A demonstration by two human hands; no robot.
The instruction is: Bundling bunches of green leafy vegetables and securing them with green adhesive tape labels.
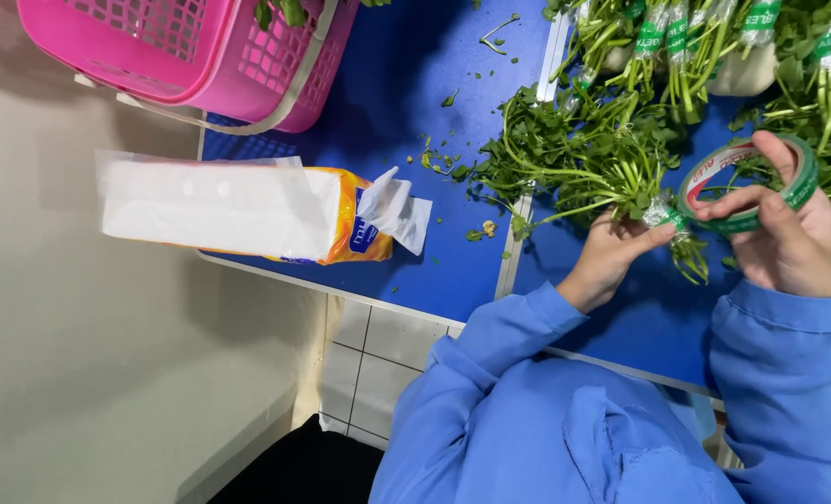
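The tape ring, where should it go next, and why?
Probably once more around the stems. The right hand holds the green tape ring, and its strip already reaches the stems that the left hand pinches. The finished bunches behind each have a full green band.

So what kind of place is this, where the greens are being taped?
Probably a produce-packing station. The left hand holds a bunch of leafy greens, the right hand a roll of green tape; taped bunches lie on the blue table by a pink basket.
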